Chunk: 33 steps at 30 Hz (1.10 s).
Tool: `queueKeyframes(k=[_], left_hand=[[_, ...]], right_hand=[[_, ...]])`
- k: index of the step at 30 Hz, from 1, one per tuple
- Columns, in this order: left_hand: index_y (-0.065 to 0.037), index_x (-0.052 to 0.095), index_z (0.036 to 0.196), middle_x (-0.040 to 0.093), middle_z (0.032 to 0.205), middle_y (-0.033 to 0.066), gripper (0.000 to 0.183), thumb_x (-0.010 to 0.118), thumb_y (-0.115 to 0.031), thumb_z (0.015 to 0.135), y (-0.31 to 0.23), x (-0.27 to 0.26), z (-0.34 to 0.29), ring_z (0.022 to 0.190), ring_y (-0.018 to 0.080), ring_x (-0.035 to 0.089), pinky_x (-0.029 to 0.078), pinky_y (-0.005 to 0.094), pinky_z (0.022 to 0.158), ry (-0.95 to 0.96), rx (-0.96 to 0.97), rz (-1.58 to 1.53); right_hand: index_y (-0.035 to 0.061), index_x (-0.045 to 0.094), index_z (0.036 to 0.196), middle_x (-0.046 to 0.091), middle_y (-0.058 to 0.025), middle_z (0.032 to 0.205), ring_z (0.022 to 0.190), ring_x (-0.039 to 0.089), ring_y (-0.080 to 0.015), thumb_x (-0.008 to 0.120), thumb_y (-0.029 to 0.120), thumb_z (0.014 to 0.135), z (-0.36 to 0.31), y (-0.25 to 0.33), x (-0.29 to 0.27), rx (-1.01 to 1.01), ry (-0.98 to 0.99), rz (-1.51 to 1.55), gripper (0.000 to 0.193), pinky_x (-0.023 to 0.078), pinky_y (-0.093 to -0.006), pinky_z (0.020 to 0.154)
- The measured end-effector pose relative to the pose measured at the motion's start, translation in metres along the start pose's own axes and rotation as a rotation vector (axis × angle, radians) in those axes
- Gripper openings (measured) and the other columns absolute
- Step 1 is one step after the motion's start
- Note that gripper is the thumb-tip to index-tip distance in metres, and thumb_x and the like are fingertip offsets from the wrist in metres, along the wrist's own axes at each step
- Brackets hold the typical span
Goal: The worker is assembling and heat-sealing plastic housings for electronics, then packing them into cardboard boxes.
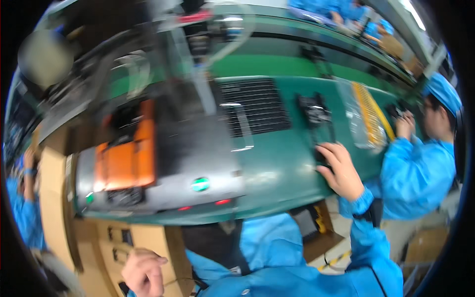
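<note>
Together, the thumb and fingers of the right hand (pixel 342 172) are clasping one small black piece (pixel 320 158) above the green bench mat (pixel 284 171), its outline blurring with motion. Just beyond that grip, one black device (pixel 315 111) is lying on the mat, dark cables running from it toward the fingers. Farther off, right of the device, one clear bag (pixel 352 126) is holding yellow material (pixel 365 111). Left of the grip, one black slotted panel (pixel 255 106) is lying near one grey metal plate (pixel 185 153), which is bearing one orange fixture (pixel 129 166), one round green marker (pixel 200 184) and two red spots along its near edge.

Well apart from the grip, to its lower left, the left hand (pixel 143 272) is hanging with curled fingers beside one cardboard box (pixel 175 250) that is containing at least two black parts (pixel 121 236); whether those fingers are holding anything cannot be told. Nearer the body than the right hand, a second, smaller box (pixel 330 238) is holding dark and yellow items. To the grip's right, one co-worker (pixel 420 163) in blue is handling a black object (pixel 394 110).
</note>
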<state>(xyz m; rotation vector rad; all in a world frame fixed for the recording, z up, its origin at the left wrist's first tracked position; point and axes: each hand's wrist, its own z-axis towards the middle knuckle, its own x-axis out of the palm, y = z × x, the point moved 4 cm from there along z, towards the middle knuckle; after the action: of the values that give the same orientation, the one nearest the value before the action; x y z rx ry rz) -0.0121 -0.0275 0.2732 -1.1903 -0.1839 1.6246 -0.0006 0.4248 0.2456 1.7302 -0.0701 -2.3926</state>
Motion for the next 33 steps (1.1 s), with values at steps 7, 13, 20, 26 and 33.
queueKeyframes(k=[7, 13, 20, 26, 33], left_hand=[[0.0, 0.057, 0.127, 0.053, 0.132, 0.0178, 0.055, 0.073, -0.009, 0.075, 0.011, -0.027, 0.101, 0.124, 0.0352, 0.05, 0.04, 0.0417, 0.105, 0.134, 0.116, 0.454], [0.002, 0.061, 0.116, 0.063, 0.111, 0.0145, 0.042, 0.073, -0.012, 0.077, 0.011, -0.024, 0.114, 0.101, 0.0324, 0.063, 0.052, 0.0398, 0.085, 0.083, 0.501, 0.71], [0.004, 0.063, 0.111, 0.061, 0.093, 0.0161, 0.034, 0.068, -0.018, 0.085, 0.001, -0.04, 0.096, 0.078, 0.0327, 0.059, 0.05, 0.0414, 0.07, -0.011, 0.672, 0.631], [-0.001, 0.064, 0.096, 0.058, 0.089, 0.0124, 0.015, 0.062, -0.008, 0.082, 0.001, -0.101, -0.069, 0.081, 0.0292, 0.056, 0.044, 0.0378, 0.072, -0.775, 0.29, 0.569], [-0.004, 0.058, 0.086, 0.051, 0.075, -0.0028, 0.033, 0.044, -0.026, 0.106, 0.139, -0.186, -0.221, 0.067, 0.0051, 0.041, 0.032, 0.0224, 0.06, -0.812, -0.756, 0.158]], right_hand=[[-0.0021, 0.06, 0.112, 0.053, -0.0165, 0.105, 0.1, 0.053, -0.0347, 0.065, 0.0, 0.083, -0.018, 0.011, -0.004, 0.122, -0.063, 0.28, 0.029, 0.044, -0.0369, 0.089], [-0.0004, 0.063, 0.108, 0.056, -0.0161, 0.101, 0.094, 0.057, -0.0325, 0.069, 0.002, 0.08, -0.026, 0.097, -0.062, 0.11, -0.103, 0.455, 0.028, 0.047, -0.037, 0.085], [0.0039, 0.067, 0.109, 0.056, -0.0114, 0.1, 0.093, 0.055, -0.0299, 0.078, 0.006, 0.072, -0.009, 0.22, -0.063, -0.189, -0.031, 0.582, 0.039, 0.047, -0.039, 0.087], [0.0045, 0.067, 0.11, 0.055, -0.0109, 0.101, 0.093, 0.053, -0.0304, 0.08, 0.007, 0.07, 0.022, 0.268, -0.039, -0.402, -0.036, 0.614, 0.043, 0.045, -0.0437, 0.089], [0.0009, 0.065, 0.112, 0.054, -0.0133, 0.1, 0.093, 0.053, -0.0328, 0.075, 0.005, 0.073, 0.053, 0.296, -0.019, -0.36, -0.074, 0.501, 0.041, 0.045, -0.0426, 0.084]])
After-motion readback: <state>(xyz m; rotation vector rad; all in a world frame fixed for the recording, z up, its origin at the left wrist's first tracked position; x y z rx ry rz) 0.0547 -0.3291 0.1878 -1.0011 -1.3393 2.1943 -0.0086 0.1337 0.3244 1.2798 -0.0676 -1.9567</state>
